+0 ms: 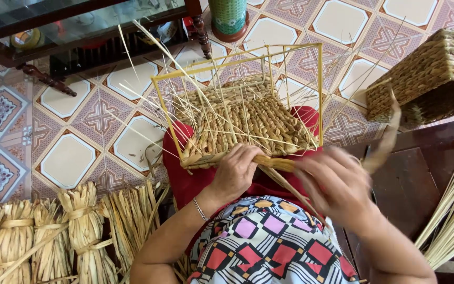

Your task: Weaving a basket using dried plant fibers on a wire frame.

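Left hand (236, 171) fingers curl shut over the near rim of the half-woven basket (248, 126), which rests on the red-clad lap inside a yellow wire frame (320, 89). Right hand (334, 184), blurred, pinches a straw strand (285, 184). Tied straw bundles (53, 236) lie on the tiled floor at left

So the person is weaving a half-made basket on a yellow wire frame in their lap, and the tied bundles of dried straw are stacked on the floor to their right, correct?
Not quite. In the head view the tied bundles of dried straw stand on the floor to the person's left, not right. The rest holds: the half-made basket on its yellow wire frame sits in the lap, with the left hand and right hand working its near edge.
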